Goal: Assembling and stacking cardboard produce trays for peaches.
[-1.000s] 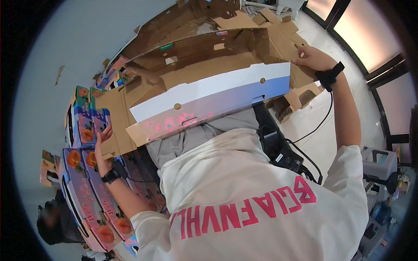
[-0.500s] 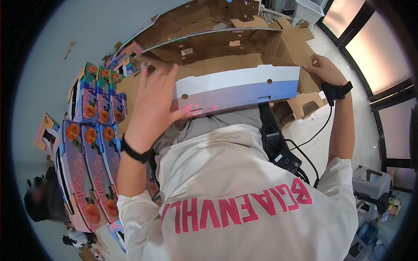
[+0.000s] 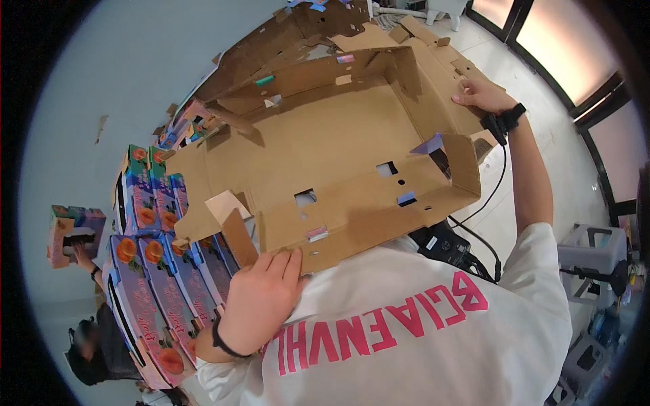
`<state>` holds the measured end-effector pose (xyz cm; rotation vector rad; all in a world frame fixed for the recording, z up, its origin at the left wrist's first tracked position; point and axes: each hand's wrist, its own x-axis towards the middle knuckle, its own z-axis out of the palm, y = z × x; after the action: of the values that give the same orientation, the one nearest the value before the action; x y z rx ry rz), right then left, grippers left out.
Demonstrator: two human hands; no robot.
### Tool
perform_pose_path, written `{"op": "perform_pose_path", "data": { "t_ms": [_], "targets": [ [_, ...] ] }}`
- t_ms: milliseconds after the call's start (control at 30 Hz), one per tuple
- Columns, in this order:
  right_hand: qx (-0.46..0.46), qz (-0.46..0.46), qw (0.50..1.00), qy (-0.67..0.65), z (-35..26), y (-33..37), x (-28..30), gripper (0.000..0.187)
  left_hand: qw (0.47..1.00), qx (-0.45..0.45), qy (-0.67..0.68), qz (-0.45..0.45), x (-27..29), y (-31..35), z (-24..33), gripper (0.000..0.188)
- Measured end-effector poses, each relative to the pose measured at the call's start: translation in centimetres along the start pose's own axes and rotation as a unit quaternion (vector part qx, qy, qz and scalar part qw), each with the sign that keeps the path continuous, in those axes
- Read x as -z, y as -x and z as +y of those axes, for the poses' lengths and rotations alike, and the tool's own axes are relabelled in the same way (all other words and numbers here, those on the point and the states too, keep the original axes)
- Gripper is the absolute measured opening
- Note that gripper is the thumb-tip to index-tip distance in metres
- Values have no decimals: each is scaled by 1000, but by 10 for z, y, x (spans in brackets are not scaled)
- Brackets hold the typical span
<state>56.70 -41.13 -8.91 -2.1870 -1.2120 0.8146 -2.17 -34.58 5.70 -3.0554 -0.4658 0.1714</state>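
Note:
A partly folded brown cardboard box lies open in front of me, its inside facing up, with both long walls raised and cut-out holes in them. My left hand is closed over the edge of the near wall at its left end, thumb hidden. Beside those fingers a small corner flap sticks up. At the far right my right hand is closed on the outstretched end flap, fingertips bent onto the cardboard. The right corner of the near wall is folded inward.
Stacked printed fruit cartons stand at the left. Behind them a person holds up another carton. More cardboard lies beyond the box. Grey plastic stools stand at the right, and a black cable hangs by my right side.
The near wall has tipped toward me, so the box's inside now shows. My left hand came down from above the left end onto that wall's edge. My right hand stays on the end flap.

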Motion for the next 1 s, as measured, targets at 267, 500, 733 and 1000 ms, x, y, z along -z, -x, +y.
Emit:
{"op": "perform_pose_path", "data": {
  "t_ms": [267, 500, 733, 1000],
  "targets": [
    [119, 116, 979, 121, -9, 10, -4, 51, 992, -95, 73, -35, 55, -96, -95, 30],
    [111, 72, 990, 51, -1, 7, -5, 46, 992, -3, -120, 37, -6, -235, -209, 56],
    [49, 54, 997, 29, 4, 10, -5, 40, 985, 64, -6, 163, -29, -265, -225, 84],
    [143, 88, 985, -44, 14, 8, -3, 37, 931, 81, -271, 230, -41, -291, -238, 73]
  ]
}}
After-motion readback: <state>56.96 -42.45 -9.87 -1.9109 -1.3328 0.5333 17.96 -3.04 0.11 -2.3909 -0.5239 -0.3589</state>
